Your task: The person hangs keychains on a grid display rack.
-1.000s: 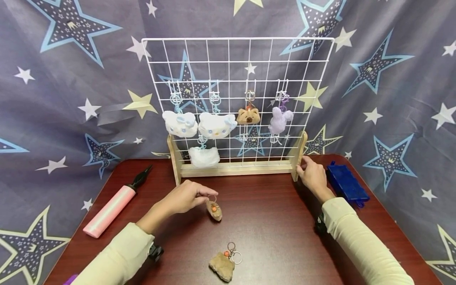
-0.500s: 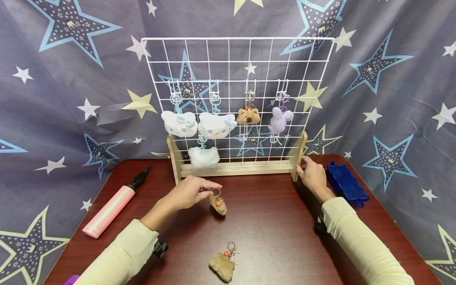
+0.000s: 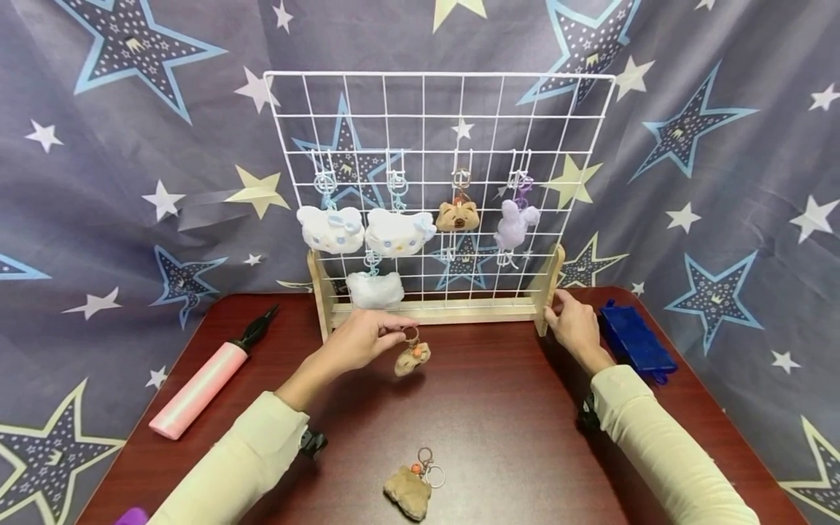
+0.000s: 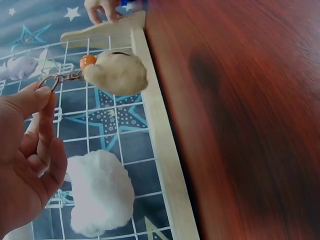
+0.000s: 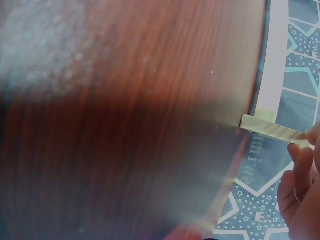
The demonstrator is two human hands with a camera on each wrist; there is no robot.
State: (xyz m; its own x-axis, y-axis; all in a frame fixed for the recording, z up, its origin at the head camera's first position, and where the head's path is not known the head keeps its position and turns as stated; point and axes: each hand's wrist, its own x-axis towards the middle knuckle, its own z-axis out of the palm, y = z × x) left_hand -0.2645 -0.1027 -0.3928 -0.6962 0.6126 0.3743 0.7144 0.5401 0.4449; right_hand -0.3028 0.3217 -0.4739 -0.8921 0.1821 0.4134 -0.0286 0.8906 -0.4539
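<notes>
My left hand (image 3: 357, 337) pinches the metal ring of a brown plush keychain (image 3: 412, 359) between thumb and fingertips. The plush hangs above the table, in front of the rack's base, with an orange bead (image 4: 87, 61) by its ring. At the right end of the white wire grid rack (image 3: 441, 311), my right hand (image 3: 574, 326) grips the wooden side support (image 5: 272, 129). On the grid hang white cat plushes (image 3: 399, 232), a brown bear plush (image 3: 458, 216) and a lilac plush (image 3: 515, 222). Another brown plush keychain (image 3: 408, 492) lies on the table near me.
A pink hand pump (image 3: 200, 390) with a black nozzle lies at the left. Right of the rack sits a blue plastic case (image 3: 636, 339). A purple object (image 3: 133, 517) shows at the lower left edge. Star-patterned cloth (image 3: 197, 146) hangs behind the table.
My left hand has moved up and to the right toward the rack, carrying the brown plush keychain, which has turned on its ring. My right hand stays at the side support.
</notes>
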